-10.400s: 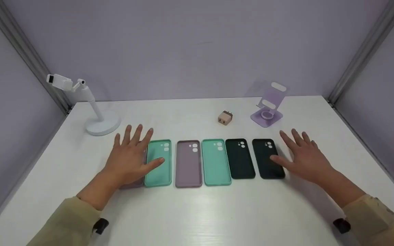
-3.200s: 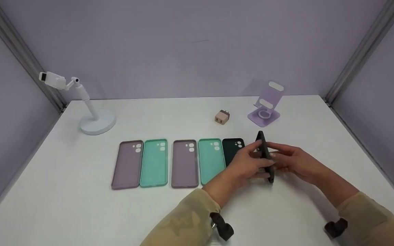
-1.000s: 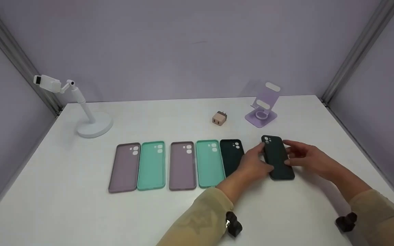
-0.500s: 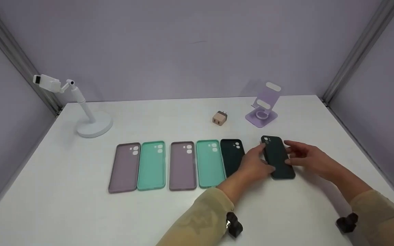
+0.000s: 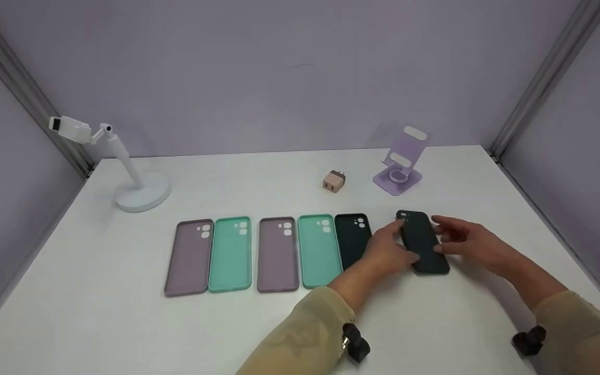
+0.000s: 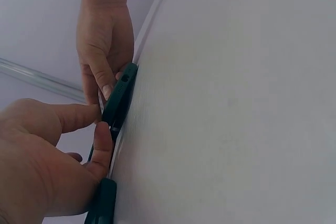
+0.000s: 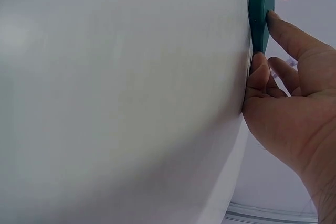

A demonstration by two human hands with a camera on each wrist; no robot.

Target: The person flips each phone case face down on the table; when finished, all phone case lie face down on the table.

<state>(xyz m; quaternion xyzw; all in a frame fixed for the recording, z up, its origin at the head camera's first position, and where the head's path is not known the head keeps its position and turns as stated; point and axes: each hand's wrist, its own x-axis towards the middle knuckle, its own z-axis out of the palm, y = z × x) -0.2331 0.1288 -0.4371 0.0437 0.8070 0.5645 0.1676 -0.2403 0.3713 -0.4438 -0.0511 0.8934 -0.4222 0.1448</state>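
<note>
In the head view a dark green phone case (image 5: 424, 245) lies at the right end of a row of cases, its plain outer back up and its camera cutouts at the upper left. My left hand (image 5: 386, 251) holds its left edge, index fingertip near the cutouts and thumb at the lower side. On the opposite long edge, my right hand (image 5: 469, 240) grips with the thumb on the rim and other fingers curled beside it. In the right wrist view, the right fingers sit low against the table by the case (image 7: 260, 11). A second dark green case (image 5: 352, 237) lies inside-up, partly behind my left hand.
Further left lie a mint case (image 5: 321, 252), a mauve case (image 5: 278, 255), another mint case (image 5: 230, 255) and another mauve case (image 5: 189, 259), all inside-up. Behind them stand a pink charger plug (image 5: 334, 181), a purple phone stand (image 5: 402, 164) and a white stand (image 5: 141, 190).
Earlier the rightmost green case lay inside-up with both hands apart; then both hands held it on edge. Now it is back-up. Within the last second its camera end has dipped slightly.
</note>
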